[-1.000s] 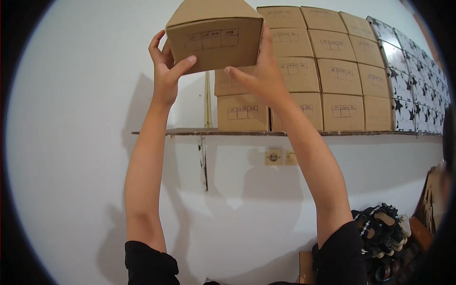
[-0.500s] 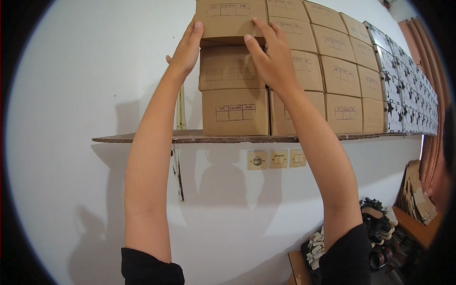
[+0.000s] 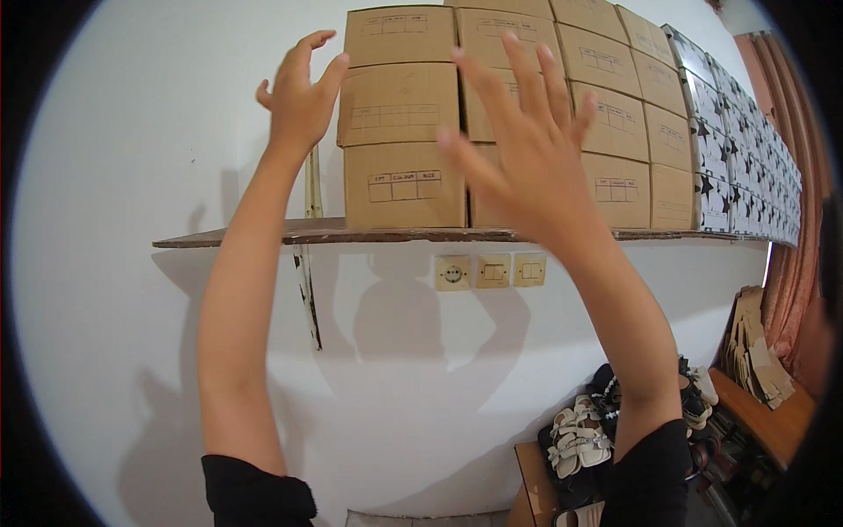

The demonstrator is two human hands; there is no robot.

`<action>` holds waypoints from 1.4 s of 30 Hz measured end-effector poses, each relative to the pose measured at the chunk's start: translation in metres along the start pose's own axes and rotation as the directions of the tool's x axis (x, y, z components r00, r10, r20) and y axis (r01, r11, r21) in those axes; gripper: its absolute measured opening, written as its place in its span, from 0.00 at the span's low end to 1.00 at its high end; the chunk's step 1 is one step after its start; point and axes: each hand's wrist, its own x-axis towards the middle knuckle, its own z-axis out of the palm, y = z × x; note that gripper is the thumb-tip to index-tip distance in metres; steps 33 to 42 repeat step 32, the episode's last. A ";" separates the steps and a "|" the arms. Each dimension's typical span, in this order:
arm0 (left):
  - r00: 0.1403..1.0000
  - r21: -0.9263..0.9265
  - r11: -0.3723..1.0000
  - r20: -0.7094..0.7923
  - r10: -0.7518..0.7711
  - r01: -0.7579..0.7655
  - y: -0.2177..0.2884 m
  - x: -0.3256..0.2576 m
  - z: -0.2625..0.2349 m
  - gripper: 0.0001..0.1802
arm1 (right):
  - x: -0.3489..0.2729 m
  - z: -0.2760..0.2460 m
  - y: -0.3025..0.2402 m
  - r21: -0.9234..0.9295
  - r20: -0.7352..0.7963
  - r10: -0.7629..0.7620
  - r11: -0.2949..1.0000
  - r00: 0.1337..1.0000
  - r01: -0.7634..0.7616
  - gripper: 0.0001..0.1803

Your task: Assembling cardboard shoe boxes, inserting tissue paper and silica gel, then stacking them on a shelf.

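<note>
A brown cardboard box (image 3: 399,37) forms the top of the leftmost stack, above a middle box (image 3: 399,97) and a bottom box (image 3: 404,186). My left hand (image 3: 303,92) is raised beside the stack's left side, its fingers apart and nothing in them. In front of the second column of boxes, my right hand (image 3: 531,145) spreads its fingers, slightly blurred, and holds nothing. It hides part of the boxes behind it. The stacks stand on a brown wall shelf (image 3: 351,234).
More cardboard boxes (image 3: 606,119) continue to the right, then white boxes with black stars (image 3: 713,162). Below the shelf are a wall socket (image 3: 453,273) and switches (image 3: 511,270). At lower right lie sandals (image 3: 581,436), flattened cardboard (image 3: 753,351) and a pink curtain (image 3: 786,290).
Both hands have let go of the top box, which now rests on the left stack. My left hand has moved left off it; my right hand has moved right with fingers spread.
</note>
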 end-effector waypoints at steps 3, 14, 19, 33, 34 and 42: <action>0.966 0.072 0.963 0.034 0.257 -0.259 0.046 -0.023 -0.043 0.18 | -0.037 -0.066 -0.014 -0.035 0.133 -0.102 0.994 0.986 0.108 0.31; 0.425 -0.835 0.455 0.306 0.852 -0.310 0.165 -0.287 -0.036 0.14 | -0.152 -0.244 0.051 -0.274 0.513 0.191 0.960 0.837 -0.051 0.23; 0.547 -0.924 0.383 0.320 0.773 -0.001 0.248 -0.372 0.000 0.16 | -0.220 -0.328 0.090 -0.541 0.518 0.486 0.824 0.703 -0.171 0.23; 0.546 -0.677 -0.049 0.546 0.636 0.734 0.531 -0.535 0.036 0.16 | -0.318 -0.570 0.091 -0.840 0.204 0.877 0.386 0.436 -0.383 0.18; 0.546 -0.677 -0.049 0.546 0.636 0.734 0.531 -0.535 0.036 0.16 | -0.318 -0.570 0.091 -0.840 0.204 0.877 0.386 0.436 -0.383 0.18; 0.546 -0.677 -0.049 0.546 0.636 0.734 0.531 -0.535 0.036 0.16 | -0.318 -0.570 0.091 -0.840 0.204 0.877 0.386 0.436 -0.383 0.18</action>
